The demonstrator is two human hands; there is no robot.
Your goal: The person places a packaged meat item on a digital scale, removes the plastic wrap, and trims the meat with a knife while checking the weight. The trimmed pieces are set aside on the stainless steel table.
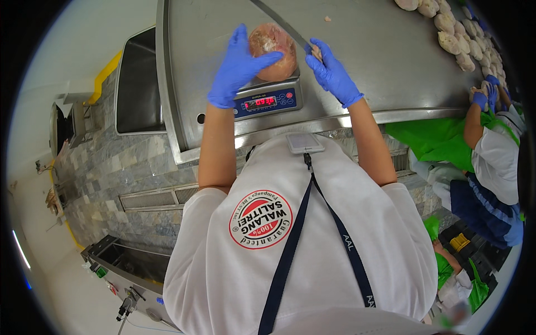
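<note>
A large round piece of pale pink raw meat [273,47] rests on a digital scale [289,92] with a blue front panel and lit red digits. My left hand [237,70], in a blue glove, lies against the meat's left side, fingers stretched and thumb reaching across its front. In my right hand [333,75], also gloved in blue, is a knife [289,29]. Its long blade slants up and left, beside the meat. A small tan-pink lump [316,53] shows at my right fingers; whether it is a meat scrap I cannot tell.
The steel table [379,61] has a raised front edge. A tiny scrap [328,19] lies beyond the knife. Several pale meat pieces [463,42] are heaped at the far right, near a co-worker's blue-gloved hands [487,95]. A deep steel basin [139,84] stands left of the table.
</note>
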